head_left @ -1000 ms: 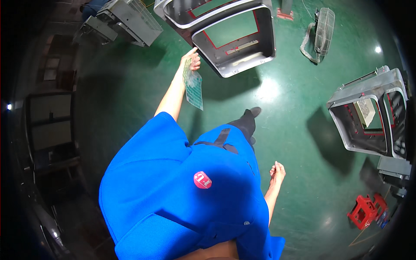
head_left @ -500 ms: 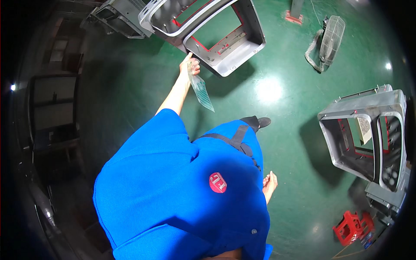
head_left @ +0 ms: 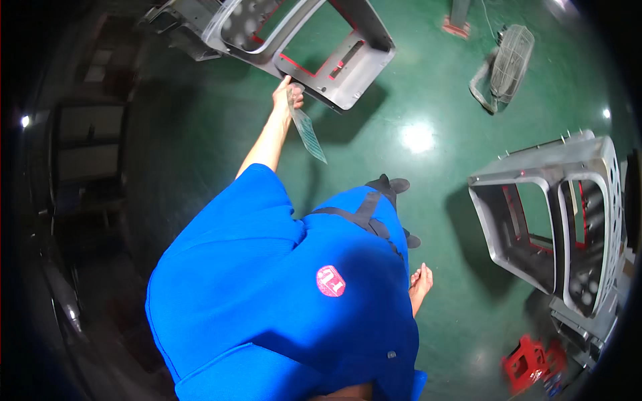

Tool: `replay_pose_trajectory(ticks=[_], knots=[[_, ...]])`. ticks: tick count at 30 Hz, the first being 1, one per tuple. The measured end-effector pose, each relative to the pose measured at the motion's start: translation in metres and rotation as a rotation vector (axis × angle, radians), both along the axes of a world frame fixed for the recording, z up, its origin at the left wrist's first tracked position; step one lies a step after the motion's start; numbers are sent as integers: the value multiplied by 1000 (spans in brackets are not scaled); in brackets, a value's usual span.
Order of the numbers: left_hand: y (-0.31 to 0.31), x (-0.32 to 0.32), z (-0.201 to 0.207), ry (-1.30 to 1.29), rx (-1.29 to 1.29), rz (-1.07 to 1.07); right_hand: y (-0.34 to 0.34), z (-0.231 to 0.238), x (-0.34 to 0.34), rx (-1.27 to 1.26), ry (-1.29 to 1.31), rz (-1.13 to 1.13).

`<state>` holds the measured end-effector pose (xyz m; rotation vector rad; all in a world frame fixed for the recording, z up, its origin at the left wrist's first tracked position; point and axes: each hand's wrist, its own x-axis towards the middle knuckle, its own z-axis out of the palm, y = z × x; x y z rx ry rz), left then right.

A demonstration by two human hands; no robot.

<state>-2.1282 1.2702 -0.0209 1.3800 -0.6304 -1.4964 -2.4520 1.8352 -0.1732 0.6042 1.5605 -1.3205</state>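
Note:
My left hand (head_left: 288, 95) is reached out forward, closed on a clear plastic sheet (head_left: 309, 138) with a dimpled texture that hangs down below the fingers. Its thumb is at the lower edge of a large grey metal housing (head_left: 348, 73); whether it touches or only lies close I cannot tell. That housing has two wide rounded openings, with red edging around the inner cut-outs. My right hand (head_left: 420, 284) hangs low beside my blue-clothed body, holding nothing, its fingers loosely bent and apart.
A similar grey housing (head_left: 550, 194) is at the right, and part of another grey unit (head_left: 184, 30) shows at the far left. Beyond are a caged fan (head_left: 513, 65) and a post foot (head_left: 455, 27). Red plastic stools (head_left: 525, 364) stand at the lower right on the green floor (head_left: 428, 194).
Both large housings now appear farther left and differently angled, while the fan has hardly shifted. My left hand, still with the plastic sheet, has moved slightly left and up. A second shoe has come into view.

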Motion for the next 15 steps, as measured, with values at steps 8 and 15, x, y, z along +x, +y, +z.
replay_pose_trajectory(ticks=[8, 15], knots=[[81, -179, -11, -200, 285, -328, 92, 21, -70, 145, 94, 73], [168, -395, -16, -130, 13, -1030, 168, 22, -90, 84, 71, -100]])
